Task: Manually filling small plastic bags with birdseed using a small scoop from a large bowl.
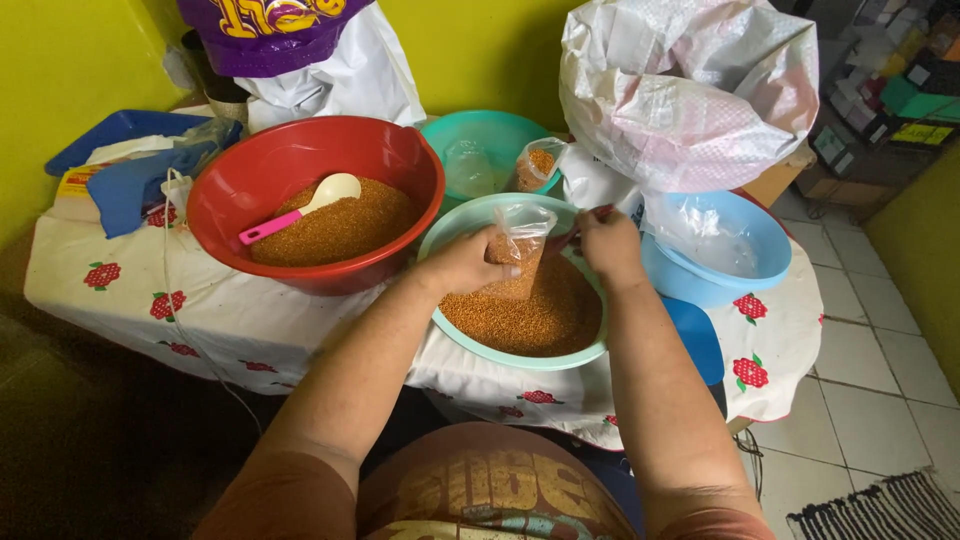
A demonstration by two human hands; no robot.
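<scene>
Our left hand [462,264] grips small clear plastic bag [518,250] of orange grain; right hand [608,243] pinches its rim over mint bowl [450,225]. We count four round plastic bowls.

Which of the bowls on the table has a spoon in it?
The big red bowl on the left: a pink-handled spoon lies on its grain. The teal, green and blue bowls hold none.

**Small bag of grain held over the green bowl**

I saw the left hand [462,262] gripping a small clear bag [518,252] partly filled with orange-brown grain, above a pale green bowl [455,226] of the same grain. The right hand [608,244] pinched something at the bag's top edge. Beside them on the worktop [210,320] stood a red bowl [300,160] holding a pink-handled scoop [300,208].
</scene>
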